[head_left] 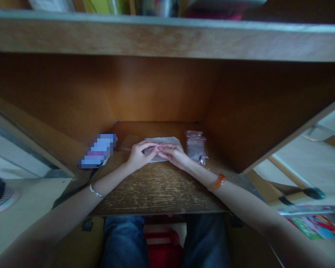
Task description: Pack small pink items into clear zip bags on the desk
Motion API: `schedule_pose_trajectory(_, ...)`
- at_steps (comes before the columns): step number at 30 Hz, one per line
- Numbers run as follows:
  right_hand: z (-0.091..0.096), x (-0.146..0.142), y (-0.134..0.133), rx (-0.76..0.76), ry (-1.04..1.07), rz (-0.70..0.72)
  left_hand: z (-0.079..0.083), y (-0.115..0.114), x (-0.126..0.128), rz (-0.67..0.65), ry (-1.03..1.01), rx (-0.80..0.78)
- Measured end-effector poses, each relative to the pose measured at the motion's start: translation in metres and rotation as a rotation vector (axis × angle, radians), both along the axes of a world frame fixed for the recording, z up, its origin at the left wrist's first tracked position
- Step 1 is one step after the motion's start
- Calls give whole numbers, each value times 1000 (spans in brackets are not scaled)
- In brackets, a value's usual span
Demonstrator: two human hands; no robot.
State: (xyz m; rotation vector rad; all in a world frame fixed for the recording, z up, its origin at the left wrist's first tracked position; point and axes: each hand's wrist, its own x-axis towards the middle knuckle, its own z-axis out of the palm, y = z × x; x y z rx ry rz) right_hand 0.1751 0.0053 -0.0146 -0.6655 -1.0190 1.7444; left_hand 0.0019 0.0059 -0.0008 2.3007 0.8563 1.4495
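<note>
My left hand (139, 154) and my right hand (174, 154) meet fingertip to fingertip over a whitish sheet (171, 140) on the wooden desk top. Thumb and fingers are pinched together on both sides. Whatever sits between the fingertips is too small and blurred to name; a pinkish bit shows there. To the right of my right hand lies a stack of small clear plastic bags (195, 146), with something dark and shiny at its near end. A thin, see-through flat piece (130, 142) lies beyond my left hand.
A phone-like device with a blurred-out screen (99, 150) leans at the left side of the wooden desk (156, 193). Side panels and a shelf edge (167, 37) enclose the work spot. A basket (4, 199) stands on the floor at left; colourful printed matter (318, 226) lies at right.
</note>
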Motion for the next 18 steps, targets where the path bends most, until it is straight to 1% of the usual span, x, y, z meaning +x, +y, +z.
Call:
schedule_pose_trajectory(6,1,-1,-2,22,-35,-38,-2,0,1,28,34,36)
schedule_pose_trajectory(10,3,-2,-4,71,-85,-57,-4,0,1,71,73,86)
schedule_pose_trajectory(15,0,-3,-4,212,-203,-65,-6,-2,2,189,184,141)
schedule_pose_trajectory(18,-3,-4,-4,357,-258,-90,-7,-3,4,215,226,162)
